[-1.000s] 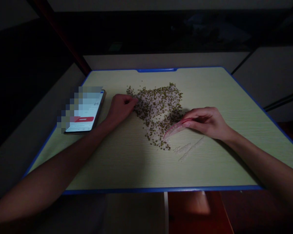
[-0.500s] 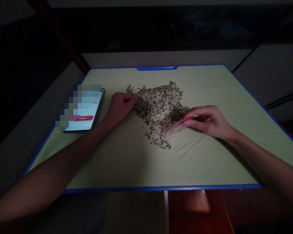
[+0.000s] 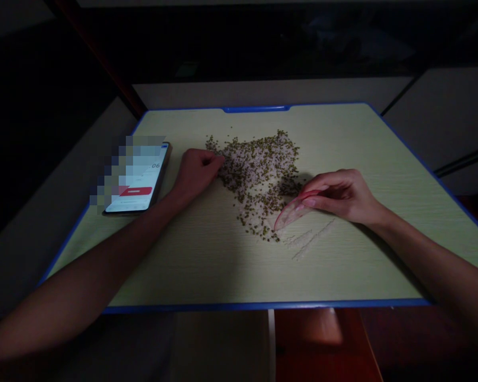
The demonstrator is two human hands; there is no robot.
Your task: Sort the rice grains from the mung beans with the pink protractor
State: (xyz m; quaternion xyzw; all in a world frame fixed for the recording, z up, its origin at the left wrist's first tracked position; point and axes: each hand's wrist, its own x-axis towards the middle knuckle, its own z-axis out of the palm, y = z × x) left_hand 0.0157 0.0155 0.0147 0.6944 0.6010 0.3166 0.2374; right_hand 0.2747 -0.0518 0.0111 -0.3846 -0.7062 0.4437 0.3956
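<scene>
A spread heap of green beans mixed with white rice lies in the middle of a pale green table with a blue rim. My left hand rests at the heap's left edge, fingers curled in a pinch at the grains; what it holds is too small to see. My right hand pinches a thin pink plastic scraper, tilted with its edge at the heap's lower right corner. Two thin lines of white rice lie just below the scraper.
A lit phone lies on the table's left side, close to my left hand. A blue handle notch marks the table's far edge. Dark surroundings and grey surfaces lie around the table.
The pink scraper has tipped up a little and shifted slightly right at the heap's corner. The left hand has hardly moved. The phone's count went from 05 to 06.
</scene>
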